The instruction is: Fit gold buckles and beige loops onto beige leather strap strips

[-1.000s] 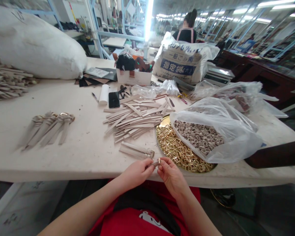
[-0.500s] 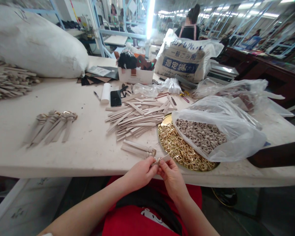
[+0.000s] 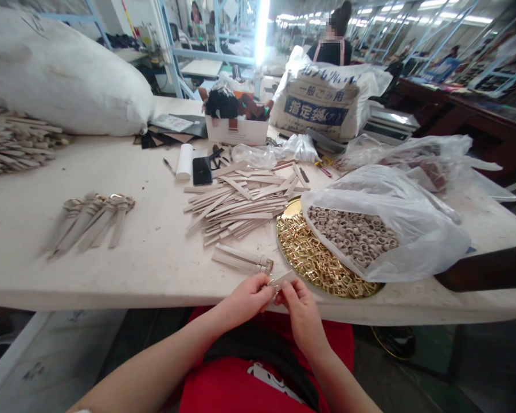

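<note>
Over the table's front edge, my left hand [image 3: 251, 297] and my right hand [image 3: 301, 310] are closed on one beige strap [image 3: 285, 279]. A bit of gold metal, likely a buckle, shows by the left fingertips; the fingers hide most of it. Just beyond lie a few beige straps with buckles [image 3: 243, 261]. Farther back is a loose heap of plain beige strips [image 3: 241, 206]. To the right, a round tray [image 3: 293, 207] holds many gold buckles [image 3: 318, 258]. An open plastic bag [image 3: 430, 241] of small beige loops [image 3: 355, 235] rests partly over it.
Bundled buckled straps [image 3: 97, 221] lie on the left of the table. Behind are a phone [image 3: 202, 171], a white roll [image 3: 184, 162], a white box [image 3: 236, 131] and a large printed sack [image 3: 322, 106]. A big white sack [image 3: 64, 74] stands back left. A person [image 3: 333, 43] is in the background.
Both hands stay at the same spot, with small finger shifts on the strap. My right fingers now sit slightly lower along it, and more of the strap shows between the hands.
</note>
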Demonstrator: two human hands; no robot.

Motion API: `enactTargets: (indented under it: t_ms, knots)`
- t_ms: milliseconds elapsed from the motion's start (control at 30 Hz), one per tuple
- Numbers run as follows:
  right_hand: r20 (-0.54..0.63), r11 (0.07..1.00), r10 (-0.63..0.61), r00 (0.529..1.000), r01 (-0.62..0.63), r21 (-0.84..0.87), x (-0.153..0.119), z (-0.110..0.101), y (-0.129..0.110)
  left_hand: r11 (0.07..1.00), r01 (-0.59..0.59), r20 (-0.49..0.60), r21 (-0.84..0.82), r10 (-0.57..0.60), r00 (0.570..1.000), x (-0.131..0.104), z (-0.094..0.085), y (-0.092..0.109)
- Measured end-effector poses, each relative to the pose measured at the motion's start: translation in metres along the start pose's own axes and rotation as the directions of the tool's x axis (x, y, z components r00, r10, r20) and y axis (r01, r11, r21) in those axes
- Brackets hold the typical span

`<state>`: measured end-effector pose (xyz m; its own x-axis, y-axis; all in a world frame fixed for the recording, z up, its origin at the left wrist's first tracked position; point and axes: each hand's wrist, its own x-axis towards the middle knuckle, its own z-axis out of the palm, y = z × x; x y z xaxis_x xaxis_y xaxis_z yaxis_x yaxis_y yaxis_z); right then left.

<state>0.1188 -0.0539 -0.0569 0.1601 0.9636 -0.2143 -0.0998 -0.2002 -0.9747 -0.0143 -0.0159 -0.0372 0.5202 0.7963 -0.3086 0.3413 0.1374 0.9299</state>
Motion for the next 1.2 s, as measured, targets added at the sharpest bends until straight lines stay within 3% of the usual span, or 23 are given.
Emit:
enactTargets:
  t_ms: [67,133,233,333,433,567,633,700,733,800,867,967,1100,1167,1200]
  knots:
    - [-0.040,0.954,-0.193,0.980,0.178,-0.241,-0.002,-0.002,-0.002,0.999,0.010,-0.021,0.044,-0.009,1.000,-0.002,0.000,0.000]
    - [-0.036,0.905,-0.269,0.962,0.240,-0.350,-0.001,-0.003,-0.005,0.995,0.009,-0.043,0.095,-0.005,0.999,-0.004,-0.001,0.001]
    - [0.048,0.967,-0.115,0.992,0.123,-0.224,0.004,-0.003,-0.012,0.995,-0.010,-0.011,0.097,0.011,1.000,-0.006,-0.006,0.004]
    - [0.190,0.999,-0.014,0.982,0.022,-0.041,0.007,-0.001,-0.019,0.998,-0.018,0.037,0.063,0.015,0.999,-0.002,-0.010,0.003]
    - [0.224,0.991,-0.108,0.969,0.122,-0.050,0.004,-0.002,-0.025,1.000,0.015,0.026,-0.023,-0.014,1.000,0.007,-0.011,-0.002]
    - [0.407,0.910,-0.133,0.904,0.274,-0.311,0.014,-0.031,-0.042,0.993,-0.026,0.030,-0.112,0.029,0.999,0.014,-0.009,-0.005]
    - [0.338,0.836,-0.143,0.930,0.296,-0.462,0.034,-0.059,-0.053,0.997,-0.040,0.078,-0.065,0.045,0.996,0.013,-0.007,-0.003]
    - [0.083,0.727,-0.293,0.953,0.278,-0.627,0.064,-0.091,-0.061,1.000,-0.029,0.088,-0.009,0.030,0.996,0.012,-0.005,-0.001]
    - [-0.041,0.625,-0.389,0.920,0.231,-0.745,0.080,-0.106,-0.063,1.000,-0.024,0.069,0.007,0.024,0.997,0.012,-0.003,0.000]
    - [-0.096,0.432,-0.411,0.907,0.101,-0.896,0.110,-0.132,-0.064,1.000,-0.022,0.020,0.019,0.022,1.000,0.011,0.000,0.002]
    - [-0.078,0.402,-0.376,0.923,0.086,-0.912,0.131,-0.147,-0.060,0.999,-0.029,0.017,0.019,0.029,0.999,0.011,0.002,0.003]
    - [-0.055,0.425,-0.359,0.932,0.111,-0.899,0.142,-0.156,-0.055,0.999,-0.043,0.038,0.025,0.042,0.998,0.011,0.003,0.003]
    - [-0.081,0.485,-0.402,0.912,0.137,-0.864,0.123,-0.148,-0.059,0.998,-0.055,-0.035,0.025,0.056,0.998,0.012,0.000,0.006]
    - [-0.090,0.634,-0.364,0.927,0.175,-0.753,0.104,-0.133,-0.061,0.997,-0.074,-0.076,-0.002,0.073,0.994,0.014,0.000,0.011]
    - [-0.088,0.766,-0.306,0.948,0.190,-0.614,0.094,-0.122,-0.061,0.996,-0.085,-0.091,-0.024,0.082,0.992,0.015,0.000,0.014]
